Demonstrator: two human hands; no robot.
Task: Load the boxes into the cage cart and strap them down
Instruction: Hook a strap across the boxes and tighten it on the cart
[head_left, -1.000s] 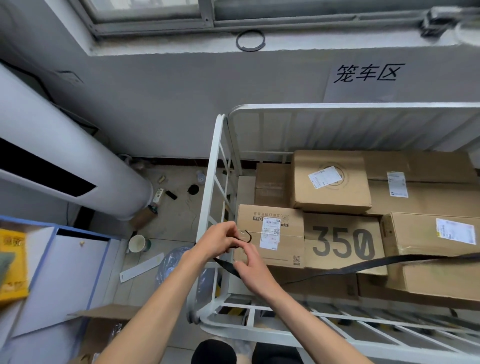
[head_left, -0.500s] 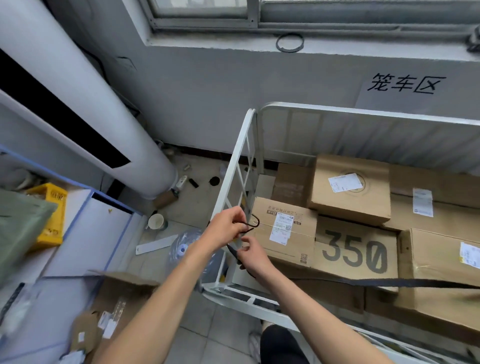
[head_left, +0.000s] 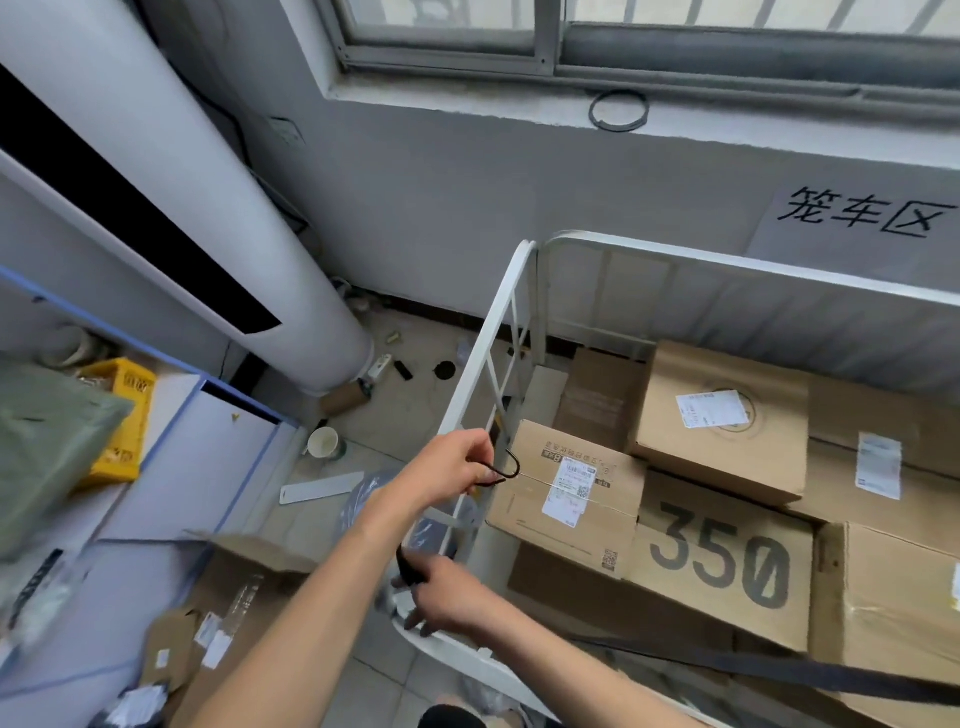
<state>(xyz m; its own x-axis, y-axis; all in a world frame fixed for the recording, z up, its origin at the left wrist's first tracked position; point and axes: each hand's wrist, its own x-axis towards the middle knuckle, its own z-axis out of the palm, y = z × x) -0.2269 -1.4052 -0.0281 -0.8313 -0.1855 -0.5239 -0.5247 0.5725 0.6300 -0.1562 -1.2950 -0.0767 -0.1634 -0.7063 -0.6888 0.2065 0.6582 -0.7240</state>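
The boxes (head_left: 675, 441) lie packed in the cage cart (head_left: 482, 353), so the strapping step is in hand. The left hand (head_left: 452, 470) pinches the black hook (head_left: 511, 467) just beside the cart's side rail, and the right hand (head_left: 449, 595) grips the strap (head_left: 779, 670) lower down at the corner. Next, I judge, the hook must catch a rail bar and the strap be drawn taut across the boxes.

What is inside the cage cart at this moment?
Closely stacked cardboard boxes, including a 350 box, several with white shipping labels. A black strap runs across their near side. The floor of the cage cart and any lower boxes are covered.
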